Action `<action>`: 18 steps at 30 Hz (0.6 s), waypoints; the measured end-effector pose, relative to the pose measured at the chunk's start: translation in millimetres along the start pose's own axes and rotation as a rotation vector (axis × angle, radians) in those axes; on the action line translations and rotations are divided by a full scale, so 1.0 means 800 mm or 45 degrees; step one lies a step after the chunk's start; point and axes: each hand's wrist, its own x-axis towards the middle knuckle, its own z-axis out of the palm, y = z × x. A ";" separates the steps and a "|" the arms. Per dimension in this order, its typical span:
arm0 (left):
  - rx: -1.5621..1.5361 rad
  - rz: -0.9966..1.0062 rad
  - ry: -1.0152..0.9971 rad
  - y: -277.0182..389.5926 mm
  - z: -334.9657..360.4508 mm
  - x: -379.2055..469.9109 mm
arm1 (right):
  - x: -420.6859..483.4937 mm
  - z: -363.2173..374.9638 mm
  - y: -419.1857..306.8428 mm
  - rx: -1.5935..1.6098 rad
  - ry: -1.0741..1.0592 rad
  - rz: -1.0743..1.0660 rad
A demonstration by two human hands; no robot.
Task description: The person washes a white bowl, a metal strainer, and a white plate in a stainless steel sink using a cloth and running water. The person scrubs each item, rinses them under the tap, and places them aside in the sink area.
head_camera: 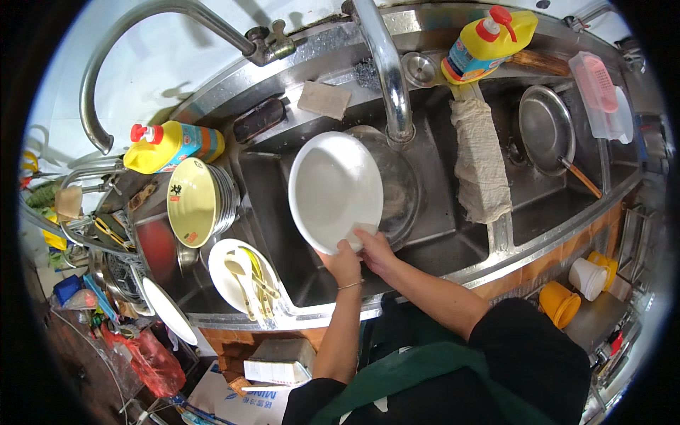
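A large white oval bowl (334,186) is tilted over the middle sink basin, its inside facing me. My left hand (343,264) grips its near rim. With my right hand (378,252) I hold a pale scrubbing pad (363,234) against the rim, close beside the left hand. The fingers behind the rim are hidden. Under and behind the bowl, a round, see-through basin (409,212) stands in the sink below the chrome faucet (390,79). To the left, a white oval dish (223,265) holds several spoons (244,271).
Yellow-green bowls (194,204) are stacked at left beside a yellow pump bottle (175,146). Another pump bottle (478,50) stands at the back right. A cloth (481,159) drapes over the sink divider. A metal pan (547,127) leans in the right basin near a plastic container (595,101).
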 end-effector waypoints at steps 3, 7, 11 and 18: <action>0.044 0.022 -0.007 -0.008 -0.001 -0.001 | 0.006 -0.002 -0.032 -0.580 -0.027 0.034; 0.110 0.094 0.046 -0.024 0.002 0.012 | 0.031 -0.009 -0.023 -0.206 0.121 -0.108; 0.205 0.201 0.054 -0.036 -0.001 0.026 | -0.008 -0.005 0.005 0.133 0.201 0.276; 0.329 0.229 -0.014 -0.012 -0.004 0.013 | -0.003 -0.008 0.018 0.001 0.150 0.089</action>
